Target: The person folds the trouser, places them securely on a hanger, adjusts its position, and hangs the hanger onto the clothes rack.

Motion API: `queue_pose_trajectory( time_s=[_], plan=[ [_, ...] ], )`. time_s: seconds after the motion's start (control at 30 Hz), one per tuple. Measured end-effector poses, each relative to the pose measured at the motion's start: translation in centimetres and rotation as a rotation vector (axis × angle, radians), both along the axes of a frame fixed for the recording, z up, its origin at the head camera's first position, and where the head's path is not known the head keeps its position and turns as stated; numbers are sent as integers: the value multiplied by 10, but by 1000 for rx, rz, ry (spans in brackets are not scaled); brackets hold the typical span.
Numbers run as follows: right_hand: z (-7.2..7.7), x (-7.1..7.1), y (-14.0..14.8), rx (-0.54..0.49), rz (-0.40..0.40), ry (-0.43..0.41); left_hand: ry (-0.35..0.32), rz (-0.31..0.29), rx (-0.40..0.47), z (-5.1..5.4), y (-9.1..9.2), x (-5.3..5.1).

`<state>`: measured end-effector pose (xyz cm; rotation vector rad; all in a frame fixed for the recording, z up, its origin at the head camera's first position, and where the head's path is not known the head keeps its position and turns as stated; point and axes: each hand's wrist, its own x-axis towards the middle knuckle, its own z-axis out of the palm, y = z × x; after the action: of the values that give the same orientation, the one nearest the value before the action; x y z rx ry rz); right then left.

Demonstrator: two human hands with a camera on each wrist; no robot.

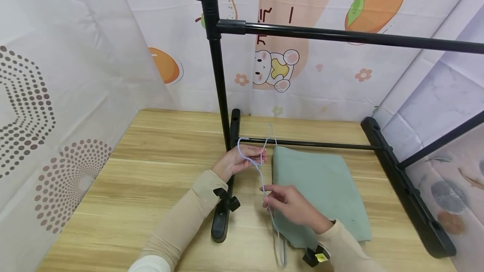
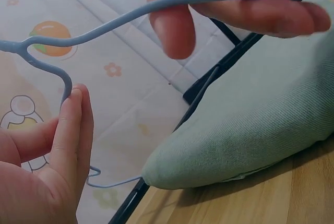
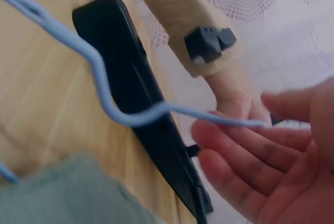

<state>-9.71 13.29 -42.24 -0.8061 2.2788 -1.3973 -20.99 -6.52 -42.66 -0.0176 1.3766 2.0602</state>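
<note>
A thin light-blue wire hanger (image 1: 261, 176) is held up on a slant, its hook toward the left. My left hand (image 1: 239, 161) pinches one arm of it near the neck; the left wrist view shows thumb and fingers (image 2: 70, 125) against the wire. Lower down, my right hand (image 1: 293, 205) touches the other arm, which crosses its fairly straight fingers (image 3: 235, 153), the thumb apart. A folded grey-green cloth (image 1: 319, 188) lies right of the hanger. The wire runs in at the cloth's left edge (image 2: 156, 169) and shows again at the near end; the stretch between is hidden.
A black garment rack stands around the work: upright post (image 1: 219, 83) beside my left hand, top rail (image 1: 340, 36) above, lower bar (image 1: 314, 142) behind the cloth, feet (image 1: 412, 192) on the wooden table (image 1: 151, 171). Printed curtains (image 1: 321, 83) hang behind.
</note>
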Motion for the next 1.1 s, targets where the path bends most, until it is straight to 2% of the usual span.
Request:
queue_pose_trajectory(
  time_s=[0.1,0.23,0.7,0.9,1.1],
  plan=[
    [-1,4,-6,-56,-45,-30,-7,2,12,0,0,0],
    [1,8,-12,-78,-92,-40,-22,5,27,1,0,1],
    [17,13,-15,-85,-122,35,-95,72,104,14,2,4],
    [32,13,-13,-139,-96,104,-93,68,171,29,0,7],
    [61,17,-8,-174,-54,208,-49,34,256,55,0,13]
  ],
)
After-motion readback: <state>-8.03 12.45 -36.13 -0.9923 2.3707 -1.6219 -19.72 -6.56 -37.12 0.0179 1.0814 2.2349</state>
